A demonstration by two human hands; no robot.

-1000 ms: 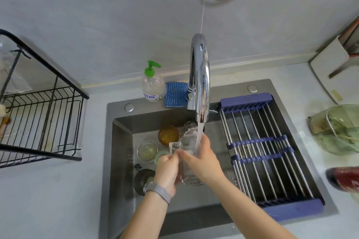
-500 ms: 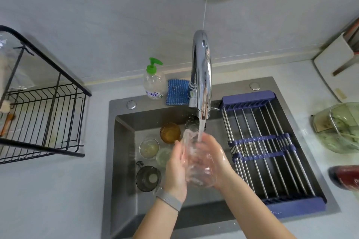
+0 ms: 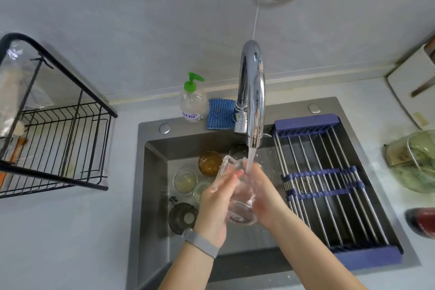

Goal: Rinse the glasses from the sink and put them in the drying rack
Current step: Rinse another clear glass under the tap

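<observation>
A: Grey wristband (image 3: 203,243) sat on the left wrist, nearest the camera. Grip?

B: Both hands were wrapped round one clear glass mug (image 3: 239,198), held tilted over the sink (image 3: 153,195), base toward the camera. Left hand (image 3: 217,202) cupped its left side, fingers curled over the wall; right hand (image 3: 266,195) curled round the right side. Nothing slack, both closed on it.

A: Water?

B: Stream (image 3: 250,160) was running from the chrome faucet (image 3: 251,94) onto the mug's far end and the fingers.

A: Other glasses?

B: All in the basin, left of and beyond the hands. Dark smoked glass (image 3: 182,218) nearest, then a clear glass (image 3: 185,181), a greenish glass (image 3: 201,189) partly behind the left hand, an amber glass (image 3: 209,163) farther back, one more clear glass (image 3: 237,149) by the back wall under the spout.

A: Rack?

B: Black wire drying rack (image 3: 56,148) stood on the counter, well left of the sink. A roll-up rack with blue bars (image 3: 324,183) lay across the sink's right part.

A: Back edge?

B: Soap bottle with a green pump (image 3: 192,101) and a blue cloth (image 3: 220,114) just beside it, left of the faucet base.
</observation>
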